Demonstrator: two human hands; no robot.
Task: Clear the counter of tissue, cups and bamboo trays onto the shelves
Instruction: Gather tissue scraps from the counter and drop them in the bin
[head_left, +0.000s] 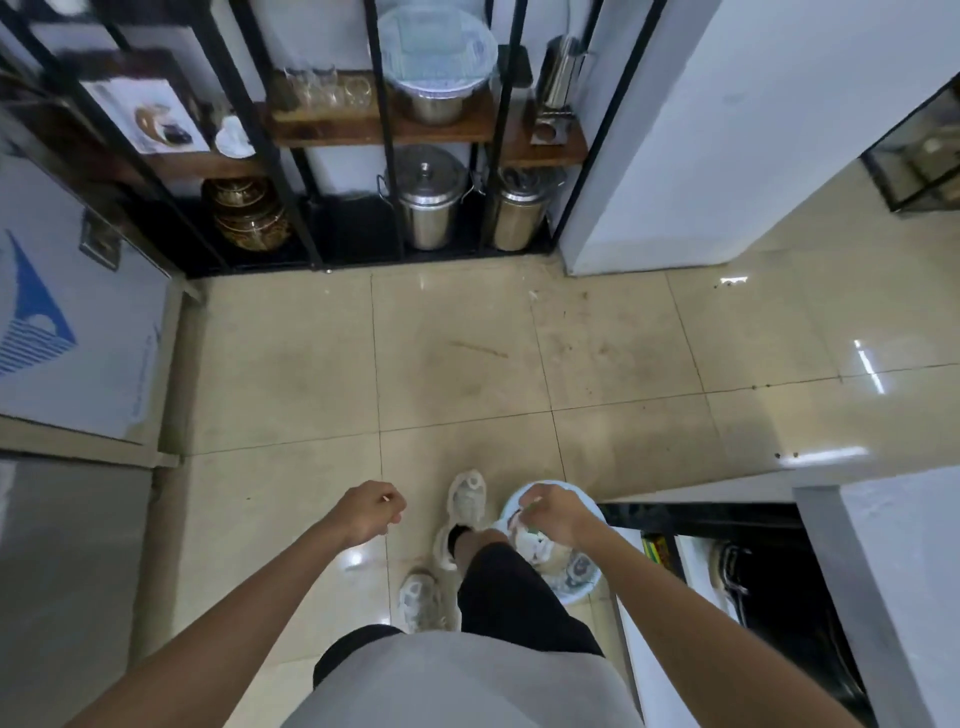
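No writing was readable. Left hand (368, 512) was clenched, empty; right hand (551, 514) pinched crumpled tissue (535, 545) above a pale blue bin (576, 577) near right

Beige tiled floor (467, 364) bears a light-blue bin (582, 587); wooden shelves (384, 127) hold steel pots (428, 205)

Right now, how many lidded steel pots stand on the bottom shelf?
2: a larger steel pot at the middle, a narrower steel pot to its right. Others may be hidden behind the frame.
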